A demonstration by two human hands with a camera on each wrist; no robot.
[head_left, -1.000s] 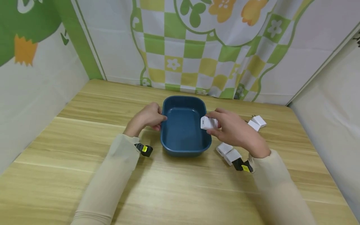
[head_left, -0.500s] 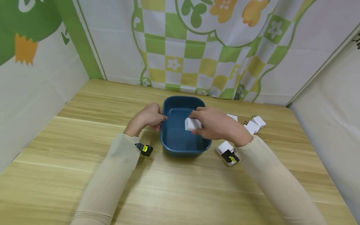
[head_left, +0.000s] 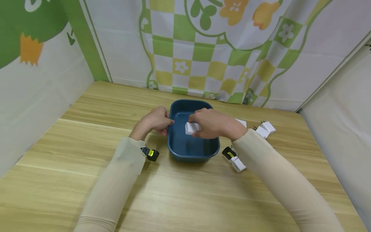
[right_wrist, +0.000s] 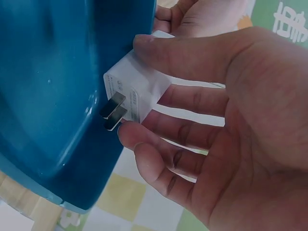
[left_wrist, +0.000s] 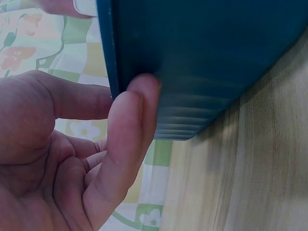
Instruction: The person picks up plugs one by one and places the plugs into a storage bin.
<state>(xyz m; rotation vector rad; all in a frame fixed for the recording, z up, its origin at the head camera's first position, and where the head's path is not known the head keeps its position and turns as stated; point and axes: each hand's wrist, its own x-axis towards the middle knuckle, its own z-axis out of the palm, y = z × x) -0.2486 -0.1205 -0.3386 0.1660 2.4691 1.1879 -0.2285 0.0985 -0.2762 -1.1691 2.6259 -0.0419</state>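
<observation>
A dark blue plastic tub [head_left: 193, 154] sits on the wooden table [head_left: 185, 193], and everything else is placed around it. The left hand [head_left: 155, 121] grips the tub's left rim — in the left wrist view the thumb presses the outer wall while the fingers curl over the edge. The right hand [head_left: 213, 124] hovers above the tub's open inside, pinching a white plug adapter [head_left: 192, 128] between thumb and fingers; in the right wrist view its two metal prongs [right_wrist: 113, 111] point toward the tub's inner wall. The adapter is over the tub's middle, held clear of the floor as far as the views show. More white adapters lie on the table to the right of the tub — a pair [head_left: 266, 129] well off to that side, one [head_left: 238, 164] near the tub's front right corner and one [head_left: 241, 122] just behind the right wrist.
</observation>
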